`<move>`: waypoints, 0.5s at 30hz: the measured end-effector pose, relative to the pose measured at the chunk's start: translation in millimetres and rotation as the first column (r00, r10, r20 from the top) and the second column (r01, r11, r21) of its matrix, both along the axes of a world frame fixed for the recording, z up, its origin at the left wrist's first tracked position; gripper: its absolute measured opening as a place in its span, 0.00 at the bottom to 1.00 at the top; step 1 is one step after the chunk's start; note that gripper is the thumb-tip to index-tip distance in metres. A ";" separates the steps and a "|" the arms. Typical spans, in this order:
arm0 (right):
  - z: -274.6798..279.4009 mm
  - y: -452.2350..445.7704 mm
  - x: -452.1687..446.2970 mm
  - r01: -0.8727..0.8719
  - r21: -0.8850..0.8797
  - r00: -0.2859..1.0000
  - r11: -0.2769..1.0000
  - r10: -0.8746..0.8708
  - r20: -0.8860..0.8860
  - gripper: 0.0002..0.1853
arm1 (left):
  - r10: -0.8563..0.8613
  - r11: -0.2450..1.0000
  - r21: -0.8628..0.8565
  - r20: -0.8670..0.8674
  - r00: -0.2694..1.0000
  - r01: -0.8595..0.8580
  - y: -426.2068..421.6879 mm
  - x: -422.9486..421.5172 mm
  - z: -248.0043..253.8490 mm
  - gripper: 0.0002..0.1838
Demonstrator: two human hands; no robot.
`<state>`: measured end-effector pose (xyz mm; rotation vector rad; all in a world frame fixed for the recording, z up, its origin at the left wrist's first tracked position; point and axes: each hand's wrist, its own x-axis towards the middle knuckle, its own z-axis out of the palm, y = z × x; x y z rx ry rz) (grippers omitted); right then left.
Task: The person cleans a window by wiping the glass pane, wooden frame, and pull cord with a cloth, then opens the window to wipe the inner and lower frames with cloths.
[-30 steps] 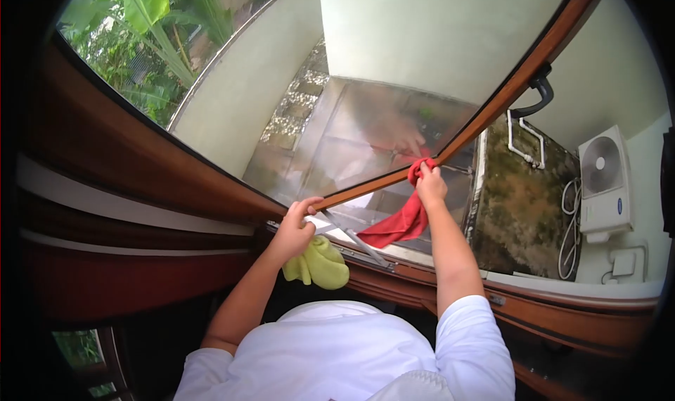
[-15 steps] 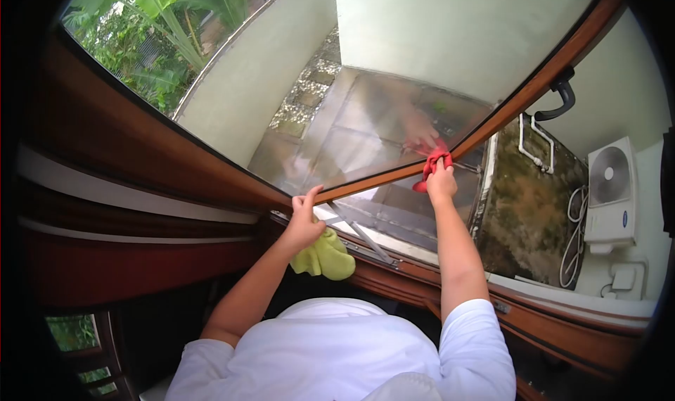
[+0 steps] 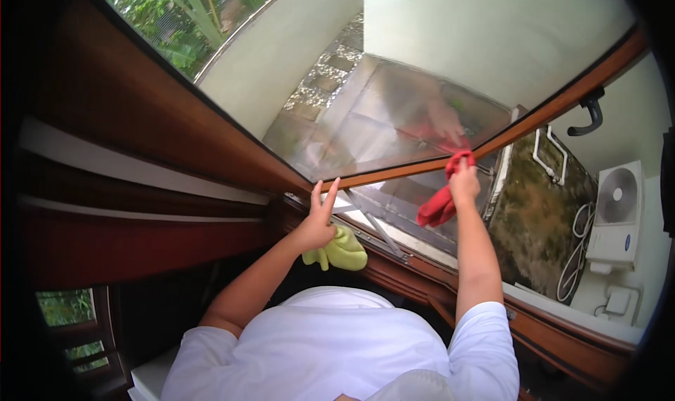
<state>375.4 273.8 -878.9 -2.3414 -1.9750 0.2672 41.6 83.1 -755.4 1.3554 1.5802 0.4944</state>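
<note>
An open window sash with a brown wooden frame (image 3: 394,174) stands tilted outward over the sill. My right hand (image 3: 464,183) grips a red cloth (image 3: 437,206) at the lower rail near the sash's corner, and part of the cloth hangs below. At the hinge-side end of that rail is my left hand (image 3: 318,221), two fingertips raised against the wood. A yellow-green cloth (image 3: 344,248) hangs beneath its palm, held by the curled fingers, which are partly hidden. Between the hands a metal stay (image 3: 376,223) links sash and sill.
A dark handle (image 3: 589,114) sits on the sash's right side. Outside are an air-conditioner unit (image 3: 615,214), white pipes (image 3: 545,155), a mossy ledge (image 3: 534,218) and pale walls. Red and white curtain-like bands lie at the left.
The view has shifted, so the window appears lower and farther left in its scene. My left hand's two fingers have spread apart; the red cloth bunched up, then hung down again, shorter than at first.
</note>
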 end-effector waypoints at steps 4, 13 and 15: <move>-6.1 5.5 -22.4 0.063 0.001 0.998 0.998 -0.062 -0.020 0.28 | 0.052 0.991 0.121 -0.013 0.999 -0.050 -20.1 -19.1 -19.7 0.51; 0.2 -119.5 -224.4 -0.569 0.037 0.818 0.822 0.570 -0.080 0.19 | 0.073 0.994 0.089 -0.190 0.979 -0.057 -45.8 -21.1 -90.3 0.50; -4.8 -136.9 -250.8 -0.657 0.137 0.738 0.742 0.670 -0.088 0.21 | 0.092 0.996 0.014 -0.146 0.985 -0.091 -48.5 -16.6 -87.0 0.51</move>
